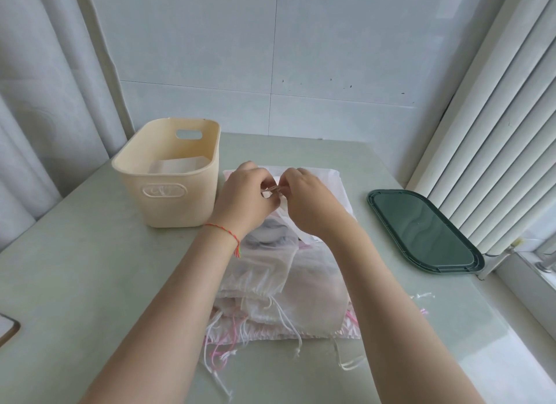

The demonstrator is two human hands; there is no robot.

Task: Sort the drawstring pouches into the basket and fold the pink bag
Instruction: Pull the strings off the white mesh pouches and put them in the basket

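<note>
At frame centre, the left hand [245,194] and right hand [307,199] pinch a small pink strip [272,188] above soft, limp drawstring pouches [264,271], best lifted by their gathered tops.
</note>
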